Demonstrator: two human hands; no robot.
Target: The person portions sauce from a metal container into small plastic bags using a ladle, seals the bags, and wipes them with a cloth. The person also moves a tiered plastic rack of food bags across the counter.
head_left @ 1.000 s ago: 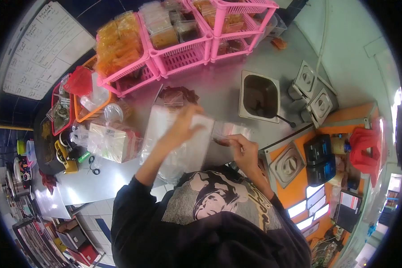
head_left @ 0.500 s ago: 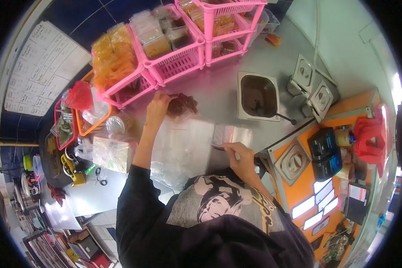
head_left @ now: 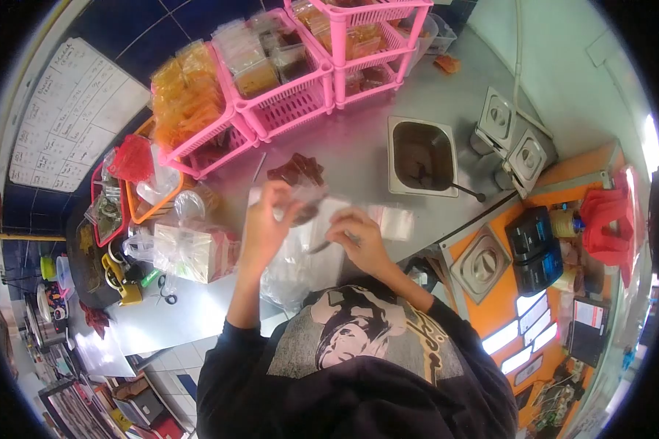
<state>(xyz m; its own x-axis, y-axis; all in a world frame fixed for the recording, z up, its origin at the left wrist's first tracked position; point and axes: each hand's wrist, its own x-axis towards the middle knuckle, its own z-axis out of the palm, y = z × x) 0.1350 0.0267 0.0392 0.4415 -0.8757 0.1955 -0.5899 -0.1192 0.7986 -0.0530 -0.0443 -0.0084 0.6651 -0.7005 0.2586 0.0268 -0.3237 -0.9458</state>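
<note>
My left hand (head_left: 269, 223) is closed on a small clear packet (head_left: 304, 212) with something dark inside. Facing it, my right hand (head_left: 356, 238) pinches a thin dark item (head_left: 320, 247), too small to make out. Under both hands lie clear plastic bags (head_left: 289, 274) on the steel table. Just beyond my left hand is a pile of dark reddish packets (head_left: 296, 170). A stack of small clear bags (head_left: 394, 222) lies to the right of my right hand.
Pink baskets (head_left: 289, 111) of packets stand at the back. A steel container (head_left: 422, 157) with a dark-handled utensil sits right of centre. Leftward are a wrapped paper stack (head_left: 187, 251), an orange basket (head_left: 154, 210), scissors (head_left: 168, 291) and a yellow tape dispenser (head_left: 127, 290).
My left hand has come back from the dark packets' left side, now with a small packet. My right hand has moved left, off the small-bag stack, closer to my left hand.
</note>
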